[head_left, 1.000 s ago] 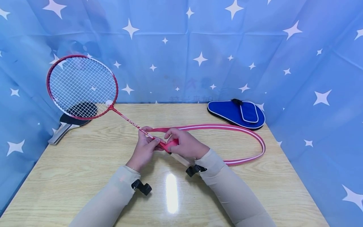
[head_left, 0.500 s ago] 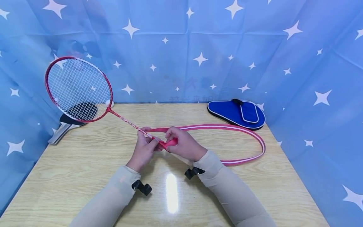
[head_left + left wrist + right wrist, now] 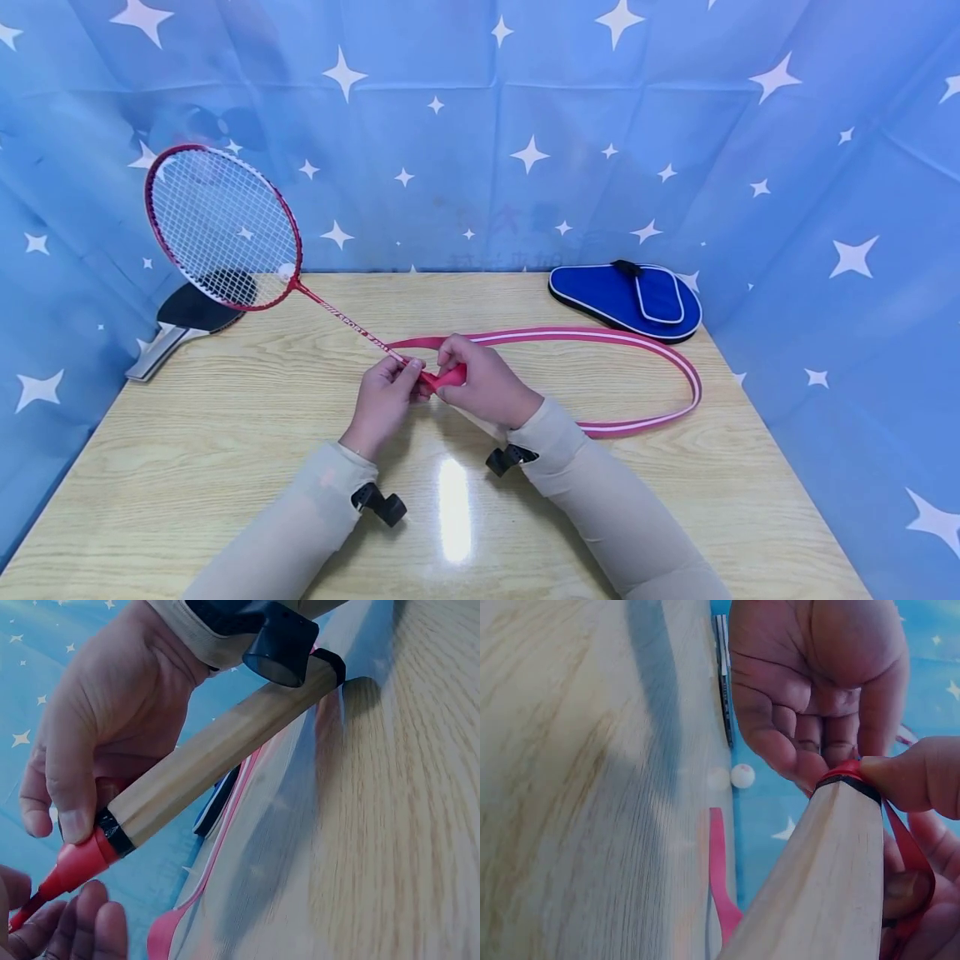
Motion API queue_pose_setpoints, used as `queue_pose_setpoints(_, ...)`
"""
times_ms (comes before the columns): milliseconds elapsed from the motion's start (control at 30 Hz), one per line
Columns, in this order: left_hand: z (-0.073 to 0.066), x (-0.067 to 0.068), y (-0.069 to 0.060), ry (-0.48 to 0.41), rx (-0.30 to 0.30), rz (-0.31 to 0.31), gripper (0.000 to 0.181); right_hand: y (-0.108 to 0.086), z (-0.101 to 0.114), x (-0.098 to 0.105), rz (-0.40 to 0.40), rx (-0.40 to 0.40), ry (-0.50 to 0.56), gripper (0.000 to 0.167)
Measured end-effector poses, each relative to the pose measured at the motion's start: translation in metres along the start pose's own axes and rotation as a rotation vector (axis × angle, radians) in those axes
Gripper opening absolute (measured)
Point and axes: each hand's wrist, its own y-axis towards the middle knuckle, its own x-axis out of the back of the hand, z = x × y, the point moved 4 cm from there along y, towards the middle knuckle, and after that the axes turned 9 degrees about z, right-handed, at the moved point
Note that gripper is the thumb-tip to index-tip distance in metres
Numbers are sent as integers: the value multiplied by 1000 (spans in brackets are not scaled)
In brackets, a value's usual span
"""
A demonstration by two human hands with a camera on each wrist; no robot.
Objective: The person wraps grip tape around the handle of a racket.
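A red-and-white badminton racket (image 3: 298, 242) slants up to the left, its head raised in front of the curtain. My left hand (image 3: 380, 407) pinches its shaft just above the handle. With thumb and fingers, my right hand (image 3: 491, 385) pinches a red grip tape (image 3: 453, 377) against the racket where the shaft meets the handle. The bare wooden handle (image 3: 217, 754) runs back beneath my right wrist, mostly hidden in the head view. From the hands, a long pink tape with a white stripe (image 3: 585, 333) curves across the table to the right.
A black table tennis bat (image 3: 183, 310) lies at the table's left edge, partly behind the strings. A small white ball (image 3: 742, 776) is at the back. The blue bat case (image 3: 600, 292) lies at the back right. A starry blue curtain (image 3: 480, 150) encloses the wooden table (image 3: 187, 417).
The racket head swings left, then back right, and turns more edge-on. The left hand's fingers draw in on the shaft, and the right hand shifts slightly left. The striped loop stays put.
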Motion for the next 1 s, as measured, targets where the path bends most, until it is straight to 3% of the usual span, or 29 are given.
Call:
queue_pose_setpoints(300,-2,-6,-5,-2,76,2,18,1,3,-5,-5,30,-69,33)
queue_pose_setpoints(567,-2,-8,-6,-80,73,-52,19,-2,10,-5,44,40,-50,32)
queue_pose_setpoints(700,-3,-8,-7,-66,69,-36,18,-4,12,0,88,46,-41,25)
queue_pose_setpoints(1000,-4,-9,-9,-30,72,-43,16,-5,14,9,119,38,-141,18)
